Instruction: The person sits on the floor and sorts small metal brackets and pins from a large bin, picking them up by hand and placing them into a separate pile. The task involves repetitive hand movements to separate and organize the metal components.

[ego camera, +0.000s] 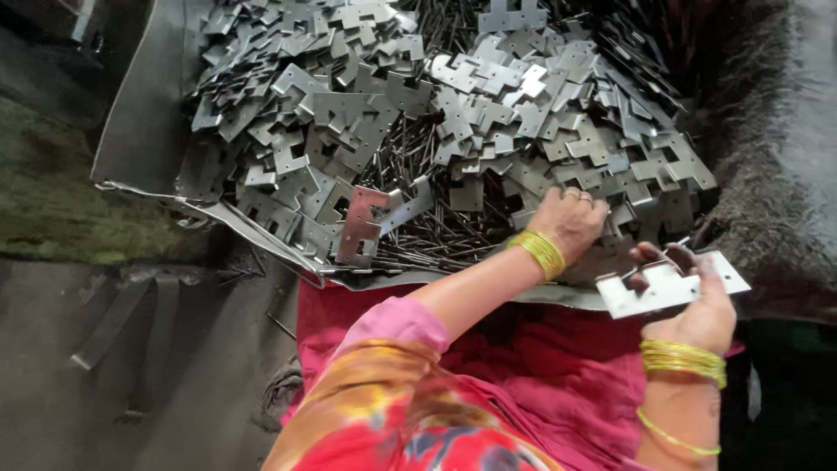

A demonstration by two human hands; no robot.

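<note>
My right hand [697, 316] holds a flat, notched grey metal plate [667, 288] by its edge, thumb on top, just in front of the heap. My left hand [571, 218] reaches forward onto a big heap of similar notched metal plates [488, 96]. Its fingers curl down among the plates, and they are hidden, so I cannot tell if they grip one. Both wrists wear yellow bangles. Thin dark metal pins [418, 174] lie under and between the plates.
The heap rests on a bent sheet-metal tray [139, 113] whose front lip is near my lap. One rusty-tinted plate [362, 225] stands out at the front. Red cloth [540, 366] covers my lap. A bent metal strip [131, 323] lies on the dark floor at left.
</note>
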